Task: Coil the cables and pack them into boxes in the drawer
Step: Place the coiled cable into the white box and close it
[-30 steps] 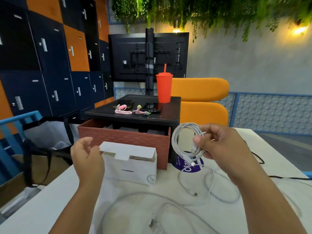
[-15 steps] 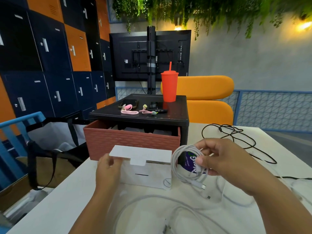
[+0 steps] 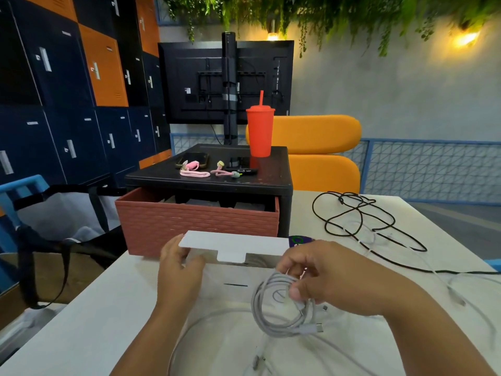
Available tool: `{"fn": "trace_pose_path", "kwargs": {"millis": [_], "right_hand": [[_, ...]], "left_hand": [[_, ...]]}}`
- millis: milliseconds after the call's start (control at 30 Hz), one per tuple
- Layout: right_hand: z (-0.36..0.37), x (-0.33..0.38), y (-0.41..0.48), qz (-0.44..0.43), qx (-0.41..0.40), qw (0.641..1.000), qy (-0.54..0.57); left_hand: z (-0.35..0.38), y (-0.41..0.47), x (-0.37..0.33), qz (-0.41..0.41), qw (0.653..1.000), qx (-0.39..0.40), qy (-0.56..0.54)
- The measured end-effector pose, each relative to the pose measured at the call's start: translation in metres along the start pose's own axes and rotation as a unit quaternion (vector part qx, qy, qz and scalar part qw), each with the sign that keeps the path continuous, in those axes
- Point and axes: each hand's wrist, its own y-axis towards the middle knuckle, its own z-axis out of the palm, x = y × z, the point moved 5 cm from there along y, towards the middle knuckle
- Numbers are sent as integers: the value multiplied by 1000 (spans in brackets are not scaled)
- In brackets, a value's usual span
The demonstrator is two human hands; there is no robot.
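Observation:
My right hand (image 3: 333,280) pinches a coiled white cable (image 3: 273,308), held just in front of a small white box (image 3: 227,280) on the table. The box's lid flap (image 3: 235,244) stands open and level above it. My left hand (image 3: 179,270) rests against the box's left side, fingers under the flap's left end. Behind the box, a brick-red drawer (image 3: 198,226) is pulled out of a black cabinet (image 3: 208,183). More loose white cable (image 3: 217,321) lies on the table near me.
A tangled black cable (image 3: 352,221) and thin white cables (image 3: 444,283) lie on the white table (image 3: 67,335) at right. On the cabinet top stand a red tumbler (image 3: 260,131), phones and pink cable ties (image 3: 195,173). A dark bag (image 3: 54,226) hangs on a chair at left.
My right hand has lowered the coiled cable from chest height down to the front of the box. My left hand has moved in from the left and taken the box's side.

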Motion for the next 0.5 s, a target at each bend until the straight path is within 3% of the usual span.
{"fn": "trace_pose_path", "kwargs": {"millis": [233, 500], "right_hand": [[3, 6, 5, -22, -75, 997, -15], [-10, 12, 4, -71, -240, 968, 32]], "left_hand": [[8, -8, -4, -13, 995, 94, -36], [17, -23, -24, 77, 980, 167, -77]]}}
